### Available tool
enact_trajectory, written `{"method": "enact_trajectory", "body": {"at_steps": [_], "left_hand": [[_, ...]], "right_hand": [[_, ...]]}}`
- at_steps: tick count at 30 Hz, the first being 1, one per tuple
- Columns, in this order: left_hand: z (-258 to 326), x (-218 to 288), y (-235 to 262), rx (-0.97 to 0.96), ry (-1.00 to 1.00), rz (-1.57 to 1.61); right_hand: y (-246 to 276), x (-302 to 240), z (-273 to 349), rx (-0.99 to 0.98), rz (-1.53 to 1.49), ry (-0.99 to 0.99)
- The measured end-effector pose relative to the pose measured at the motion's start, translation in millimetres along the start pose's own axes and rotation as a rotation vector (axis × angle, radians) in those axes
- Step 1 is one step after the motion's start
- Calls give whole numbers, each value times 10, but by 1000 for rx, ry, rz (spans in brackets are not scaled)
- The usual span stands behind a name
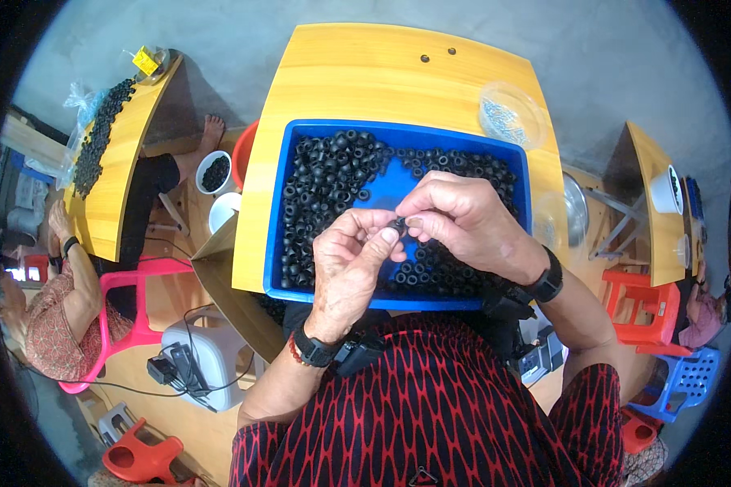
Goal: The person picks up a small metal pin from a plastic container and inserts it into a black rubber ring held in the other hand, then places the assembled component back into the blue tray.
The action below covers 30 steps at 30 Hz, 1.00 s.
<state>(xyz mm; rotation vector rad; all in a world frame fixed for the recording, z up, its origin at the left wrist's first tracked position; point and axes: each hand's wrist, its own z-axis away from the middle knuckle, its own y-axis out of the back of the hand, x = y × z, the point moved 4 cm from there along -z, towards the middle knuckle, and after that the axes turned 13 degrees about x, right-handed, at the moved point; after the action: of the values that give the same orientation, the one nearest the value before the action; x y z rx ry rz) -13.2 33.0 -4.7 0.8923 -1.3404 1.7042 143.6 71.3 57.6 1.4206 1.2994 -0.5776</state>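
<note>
A small black ring-shaped part (400, 222) is pinched between the fingertips of the left hand (351, 261) and the right hand (461, 221), both closed on it above the near half of the blue bin (398, 302). The part is largely hidden by the fingers, so whether it is a single piece or two pieces being joined cannot be told. The hands are held close together, thumbs and forefingers meeting at the part, with a dark wristband worn on each wrist.

For good handling, the pinch is judged best kept light and at the part's rim, so that its bore stays free and visible; the work is best held over the bin, where a dropped piece would fall back among the others.

The bin is filled with a heap of loose black rings (326, 174), thickest at its left and far sides, its blue floor bared in the middle. The bin rests on a yellow wooden table (357, 73), with a clear plastic tub (510, 114) of small pale pieces at the table's far right corner. A second table (114, 195) bearing rows of black rings is seen at the left, where another person is seated on a pink chair (130, 280).
</note>
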Motion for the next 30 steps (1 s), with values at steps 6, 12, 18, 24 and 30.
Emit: {"method": "enact_trajectory", "body": {"at_steps": [6, 12, 18, 24, 30], "left_hand": [[-10, -18, 7, 16, -15, -16], [-10, -28, 11, 16, -8, -30], [-10, -19, -2, 34, -24, -61], [-26, -13, -14, 31, -31, -91], [-8, 3, -28, 64, 48, -59]], "right_hand": [[-21, -27, -5, -5, 31, 11], [-48, -6, 0, -28, 35, -31], [-107, 50, 43, -26, -28, -106], [-104, 100, 70, 26, 58, 61], [-94, 43, 64, 96, 29, 149]]}}
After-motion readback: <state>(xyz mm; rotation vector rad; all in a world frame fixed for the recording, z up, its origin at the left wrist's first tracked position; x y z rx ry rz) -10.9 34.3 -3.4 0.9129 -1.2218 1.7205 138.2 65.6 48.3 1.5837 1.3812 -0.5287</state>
